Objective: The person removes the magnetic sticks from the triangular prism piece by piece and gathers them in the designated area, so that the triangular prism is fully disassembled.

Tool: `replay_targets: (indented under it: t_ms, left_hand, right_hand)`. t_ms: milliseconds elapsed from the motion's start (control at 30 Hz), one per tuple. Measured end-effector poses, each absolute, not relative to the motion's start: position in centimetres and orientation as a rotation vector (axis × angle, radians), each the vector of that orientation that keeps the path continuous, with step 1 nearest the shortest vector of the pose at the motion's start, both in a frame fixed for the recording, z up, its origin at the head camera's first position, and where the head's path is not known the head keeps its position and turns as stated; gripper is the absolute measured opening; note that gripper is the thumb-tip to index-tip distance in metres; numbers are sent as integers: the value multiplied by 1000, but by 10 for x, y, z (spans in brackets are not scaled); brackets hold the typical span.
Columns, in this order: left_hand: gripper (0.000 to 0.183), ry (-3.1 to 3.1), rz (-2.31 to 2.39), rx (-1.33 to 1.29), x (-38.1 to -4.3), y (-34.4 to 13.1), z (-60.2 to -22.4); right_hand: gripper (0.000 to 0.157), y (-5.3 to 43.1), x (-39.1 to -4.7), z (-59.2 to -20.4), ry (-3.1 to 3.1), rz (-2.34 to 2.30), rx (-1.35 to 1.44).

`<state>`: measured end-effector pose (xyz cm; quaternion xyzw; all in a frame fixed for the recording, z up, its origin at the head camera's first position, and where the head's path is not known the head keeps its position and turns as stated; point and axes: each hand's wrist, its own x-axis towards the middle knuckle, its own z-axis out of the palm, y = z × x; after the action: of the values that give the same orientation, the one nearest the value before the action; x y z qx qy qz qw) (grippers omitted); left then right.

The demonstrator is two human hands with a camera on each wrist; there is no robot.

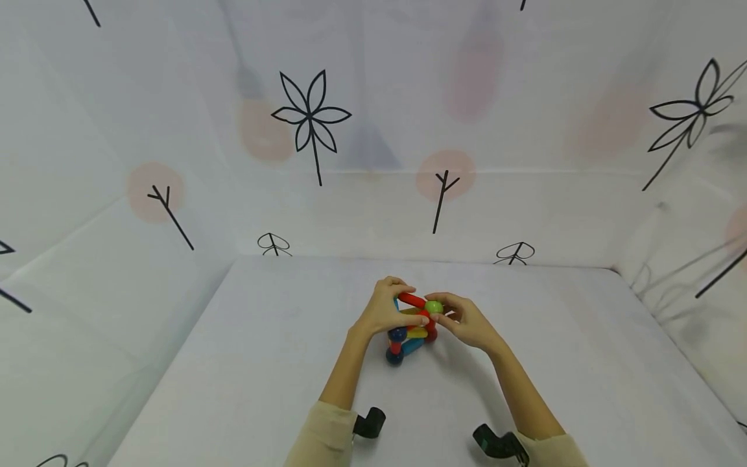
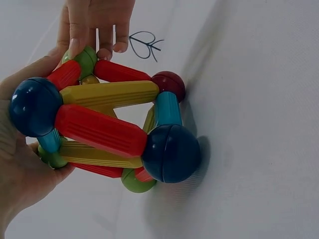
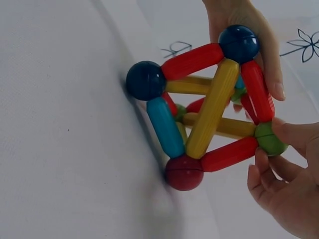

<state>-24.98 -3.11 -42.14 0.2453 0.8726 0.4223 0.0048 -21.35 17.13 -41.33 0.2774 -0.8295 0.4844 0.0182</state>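
Note:
A stick-and-ball building toy stands on the white surface, put together as a box-like frame. Red, yellow and light blue rods join dark blue balls, a dark red ball and green balls. My left hand holds the frame from its upper left, thumb along the near side and fingers over the far side. From the right, my right hand pinches the upper green ball between thumb and fingers. In the head view the hands hide part of the frame's top.
The white tabletop spreads around the frame. White cloth walls with printed flowers and twigs rise at the back and sides. A dark wrist camera sits by the left sleeve, another dark camera by the right.

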Motion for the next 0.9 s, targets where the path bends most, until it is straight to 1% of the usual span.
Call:
replay_targets:
  t_ms: [133, 233, 467, 767, 900]
  left_hand:
    - [58, 2752, 1300, 780, -251, -31, -420]
    - [55, 2762, 1300, 800, -252, -31, -420]
    - [52, 2766, 1285, 820, -252, -31, -420]
    - [53, 2753, 1287, 823, -252, -30, -421]
    - [48, 2748, 1320, 836, -253, -31, -423]
  right_hand:
    - [34, 175, -223, -431, -2552, 1547, 834]
    - [34, 177, -225, -436, -2514, 1593, 836]
    - [32, 167, -207, -413, -2477, 1542, 769]
    - [26, 161, -205, -411, -2395, 1373, 739]
    - [26, 161, -205, -411, -2393, 1361, 746]
